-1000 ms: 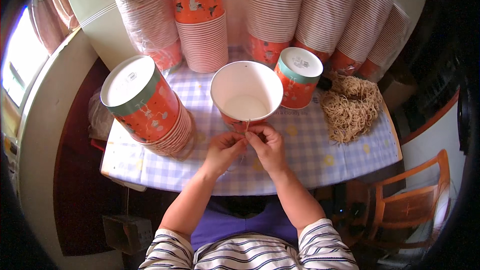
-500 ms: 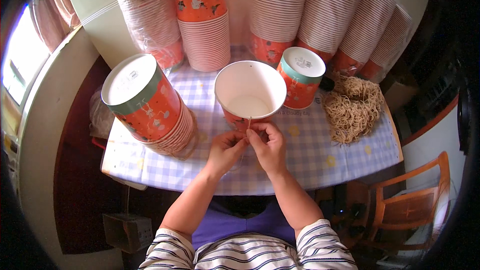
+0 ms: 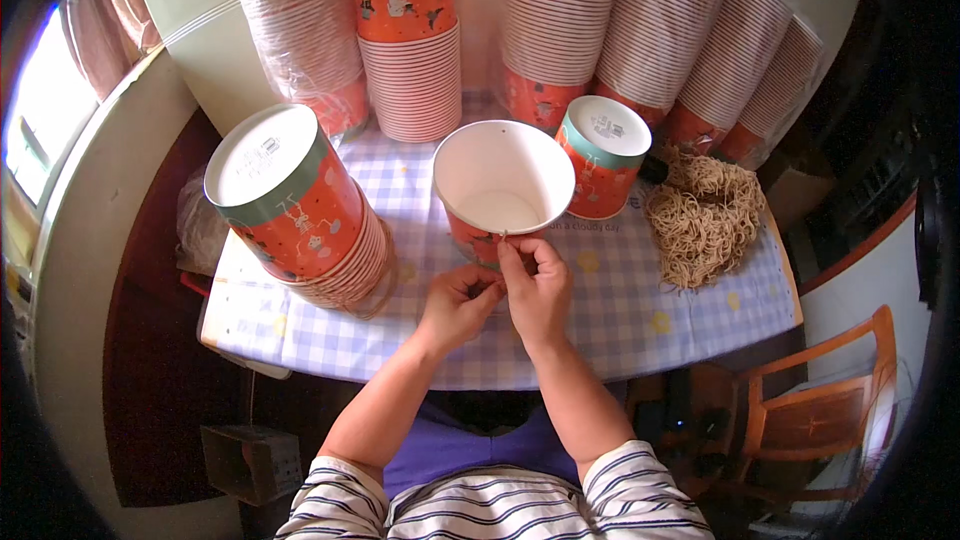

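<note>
An orange paper bucket (image 3: 465, 235) with a white inside stands upright on the table, its mouth towards me. At its near rim my right hand (image 3: 537, 285) is closed, thumb and forefinger pinching a short end of string (image 3: 504, 234). My left hand (image 3: 460, 305) is closed just left of and below it, fingertips together close to the right fingers. String seems to run between the fingers there, though they mostly hide it. A small dark hole shows in the bucket's far wall, near the rim.
Left stands an upside-down stack of buckets (image 3: 318, 215) with string loops round its lower end. At right are an upside-down bucket (image 3: 602, 170) and a heap of beige strings (image 3: 705, 225). Tall bucket stacks (image 3: 555, 20), several in plastic, line the back. A wooden chair (image 3: 820, 410) is at lower right.
My right thumb and fingers have moved up to the bucket's near rim, and less string sticks up there. My left hand has drawn slightly down from the rim. The bucket has barely moved.
</note>
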Action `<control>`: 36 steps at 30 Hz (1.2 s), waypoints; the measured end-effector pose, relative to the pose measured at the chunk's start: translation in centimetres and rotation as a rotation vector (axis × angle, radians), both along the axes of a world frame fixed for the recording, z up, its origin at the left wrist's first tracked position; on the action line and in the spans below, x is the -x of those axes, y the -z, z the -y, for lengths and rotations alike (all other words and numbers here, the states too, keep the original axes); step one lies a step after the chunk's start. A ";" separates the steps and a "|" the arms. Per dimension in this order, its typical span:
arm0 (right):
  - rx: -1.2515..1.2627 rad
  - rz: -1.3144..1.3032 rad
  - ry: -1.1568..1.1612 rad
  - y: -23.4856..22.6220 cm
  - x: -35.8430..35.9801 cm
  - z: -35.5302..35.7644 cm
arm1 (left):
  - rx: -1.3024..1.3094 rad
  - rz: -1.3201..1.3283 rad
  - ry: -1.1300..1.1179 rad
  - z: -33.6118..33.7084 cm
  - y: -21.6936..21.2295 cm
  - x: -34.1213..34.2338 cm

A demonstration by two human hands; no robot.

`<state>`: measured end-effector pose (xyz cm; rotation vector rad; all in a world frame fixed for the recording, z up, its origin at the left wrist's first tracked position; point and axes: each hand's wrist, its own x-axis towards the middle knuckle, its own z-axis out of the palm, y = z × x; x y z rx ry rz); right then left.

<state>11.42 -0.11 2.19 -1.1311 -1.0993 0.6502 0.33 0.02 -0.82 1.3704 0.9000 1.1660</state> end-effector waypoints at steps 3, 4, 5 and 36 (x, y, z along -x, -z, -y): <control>0.032 -0.013 0.051 -0.5 0.3 0.0 | -0.007 -0.065 -0.021 0.2 -0.6 -0.1; 0.062 -0.028 0.073 -0.7 0.4 0.0 | -0.007 -0.064 -0.021 0.2 -0.5 0.0; 0.062 -0.027 0.073 -0.7 0.5 -0.1 | 0.002 -0.073 -0.021 0.2 -0.4 0.0; -0.041 0.140 0.098 -0.7 -2.3 -0.3 | 0.120 0.018 -0.003 0.0 -0.6 0.2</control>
